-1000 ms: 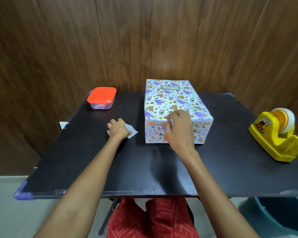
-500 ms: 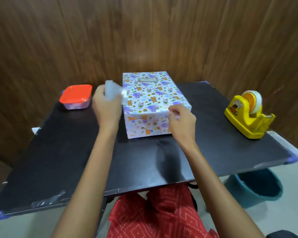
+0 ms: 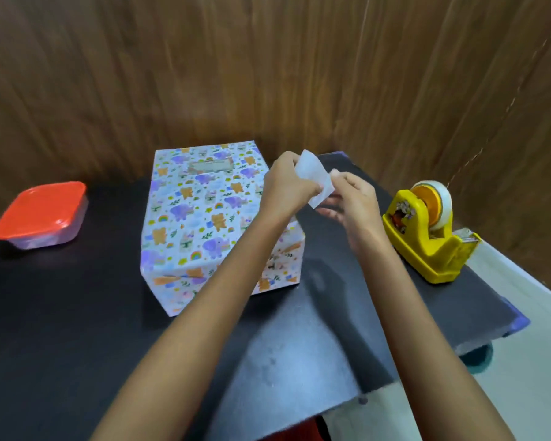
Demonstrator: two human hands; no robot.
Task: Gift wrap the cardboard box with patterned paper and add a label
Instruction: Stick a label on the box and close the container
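My left grip [image 3: 283, 186] and right grip [image 3: 352, 202] both pinching a white slip [image 3: 312, 173], held above the tabletop [image 3: 77, 329], beside the wrapped box [image 3: 201, 218], tape dispenser [image 3: 427, 240] to the right

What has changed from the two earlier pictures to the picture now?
The left hand picked the white slip up from the table left of the wrapped box and carried it over the box to the right. The right hand left the box's near edge and rose to pinch the slip too. The box, red-lidded container and tape dispenser stayed in place.
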